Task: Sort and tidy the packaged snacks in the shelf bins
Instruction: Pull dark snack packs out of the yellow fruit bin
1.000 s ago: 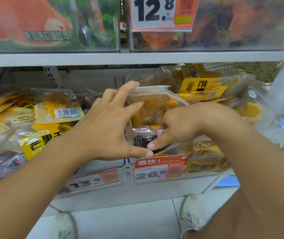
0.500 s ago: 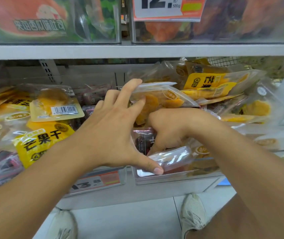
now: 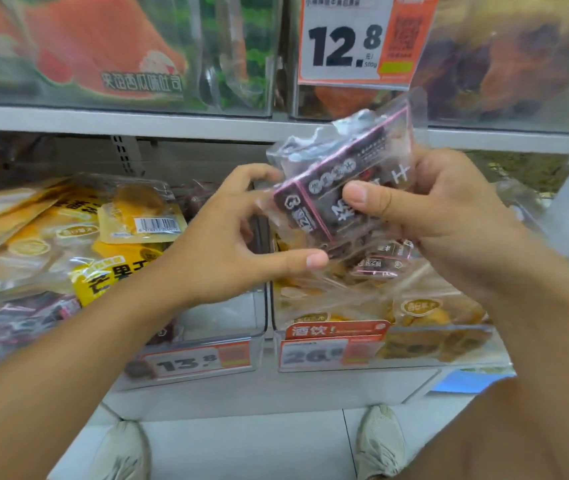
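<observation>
Two hands hold one dark pack (image 3: 342, 195), a clear bag with black-and-pink printing, lifted in front of the right bin (image 3: 449, 358) and up near the shelf lip (image 3: 172, 123). My right hand (image 3: 449, 209) pinches it, thumb across the printed face and fingers curled behind; my left hand (image 3: 238, 237) grips its left end, thumb under the lower edge and fingers on the upper corner. I judge this as the pull-out step of the sort: a dark pack taken out from among yellow mango packs (image 3: 425, 317), not yet placed anywhere. More small dark packs (image 3: 380, 261) sit just below my right hand, on top of the yellow ones in that bin, so more picking seems left there. The left bin (image 3: 207, 375) holds yellow packs too, with dark packs (image 3: 16, 323) at its lower left, so I cannot tell for certain which bin is the home for this one; the next move calls for reading that first, then carrying the pack leftward or setting it aside. Edges to mind: the shelf lip just above the pack, the clear divider between the two bins below it, and the 12.8 tag (image 3: 345, 39) hanging near its top corner. Open room lies toward me, in front of the bin fronts, where the price tags (image 3: 200, 362) face out and my shoes (image 3: 380, 441) stand on the floor.
</observation>
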